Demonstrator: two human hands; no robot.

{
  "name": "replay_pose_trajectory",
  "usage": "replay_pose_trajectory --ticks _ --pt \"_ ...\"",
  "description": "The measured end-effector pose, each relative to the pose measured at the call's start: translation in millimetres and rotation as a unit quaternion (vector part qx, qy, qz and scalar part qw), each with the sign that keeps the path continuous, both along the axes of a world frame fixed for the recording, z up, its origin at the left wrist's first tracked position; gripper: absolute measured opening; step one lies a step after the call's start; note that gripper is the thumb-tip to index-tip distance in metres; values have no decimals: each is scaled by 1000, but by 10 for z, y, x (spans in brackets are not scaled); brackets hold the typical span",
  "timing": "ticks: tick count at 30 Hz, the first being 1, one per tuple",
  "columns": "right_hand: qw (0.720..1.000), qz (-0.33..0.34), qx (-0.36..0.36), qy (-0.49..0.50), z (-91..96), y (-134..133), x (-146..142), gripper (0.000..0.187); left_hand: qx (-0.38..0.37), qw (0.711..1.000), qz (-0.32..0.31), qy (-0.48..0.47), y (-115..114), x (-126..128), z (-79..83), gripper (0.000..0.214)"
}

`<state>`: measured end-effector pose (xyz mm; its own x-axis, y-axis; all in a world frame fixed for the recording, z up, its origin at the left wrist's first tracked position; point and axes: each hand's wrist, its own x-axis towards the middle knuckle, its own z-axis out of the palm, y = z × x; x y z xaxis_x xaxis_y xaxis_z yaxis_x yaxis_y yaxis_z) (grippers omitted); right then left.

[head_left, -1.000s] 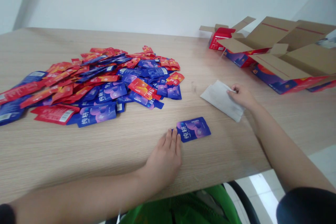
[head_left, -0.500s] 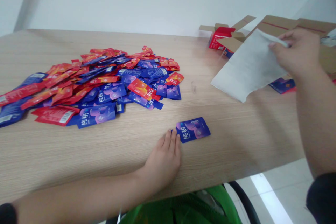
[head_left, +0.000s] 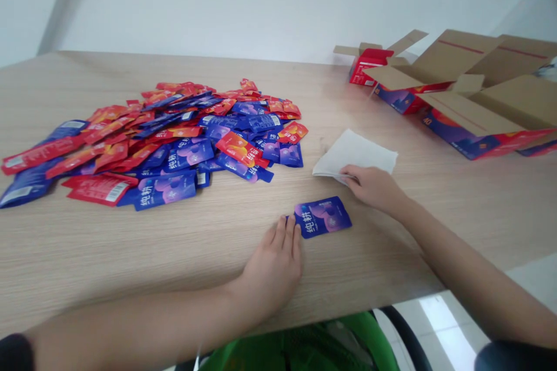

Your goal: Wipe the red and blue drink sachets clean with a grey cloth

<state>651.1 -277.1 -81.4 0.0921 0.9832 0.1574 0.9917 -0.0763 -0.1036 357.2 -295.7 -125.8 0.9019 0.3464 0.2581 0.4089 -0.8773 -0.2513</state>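
Note:
A flat blue pouch (head_left: 324, 216) with purple shapes and white characters lies on the table. My left hand (head_left: 272, 264) has its fingers pressed together over the left end of this pouch, holding it down; the thumb is hidden. Between the thumb and fingers of my right hand (head_left: 376, 188) is the near edge of a folded white cloth (head_left: 359, 153), low over the table just beyond the pouch. Whether it is cloth or thick paper I cannot tell. A heap of red-orange and blue pouches (head_left: 187, 151) spreads across the left and middle.
Open cardboard boxes (head_left: 461, 127) with flaps spread stand at the right, a smaller red box (head_left: 369, 64) behind them. A white wall (head_left: 278, 6) closes off the table's (head_left: 174, 261) far side. Below the near edge are green fabric (head_left: 304, 351) and floor tiles.
My right hand has brought the white cloth from in front of the boxes down and left, close to the single pouch. My left hand has stayed on the pouch's end.

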Motion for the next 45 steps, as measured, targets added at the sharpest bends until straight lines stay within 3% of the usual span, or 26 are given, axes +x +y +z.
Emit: replay_pose_trajectory --ticks 3,7,11,14,19,24,32,36,39,41,45 --pt "1000 10 -1 17 -37 -102 11 27 1 1000 -3 -2 -1 -8 2 46" --pt "997 47 -6 57 239 -88 229 26 -3 1000 -3 -7 5 -15 18 46" --pt "999 -47 15 21 419 181 637 32 -6 1000 -6 -7 12 -10 16 47" --pt "996 -92 19 0 311 421 959 34 -7 1000 -4 -10 6 -9 -1 47" --pt "997 -75 -9 8 -54 608 1304 27 -1 1000 -5 -16 -2 -20 -29 45" --pt "994 -93 60 11 -125 627 1448 40 -2 1000 -8 -23 6 -22 -41 46" --pt "993 -73 86 -38 -318 722 1359 37 6 1000 -10 -28 6 -26 1 46" --pt "982 -100 138 -78 -179 580 1180 41 6 1000 -10 -18 5 -36 7 46" --pt "976 -85 180 -90 -56 461 947 41 0 1000 -11 -19 4 -35 -5 46" --pt "981 -58 162 -90 -102 419 782 47 -3 1000 -13 -21 3 -32 -12 46" --pt "995 -9 55 -87 -428 397 616 57 -7 1000 -4 -20 -1 -30 -12 47"
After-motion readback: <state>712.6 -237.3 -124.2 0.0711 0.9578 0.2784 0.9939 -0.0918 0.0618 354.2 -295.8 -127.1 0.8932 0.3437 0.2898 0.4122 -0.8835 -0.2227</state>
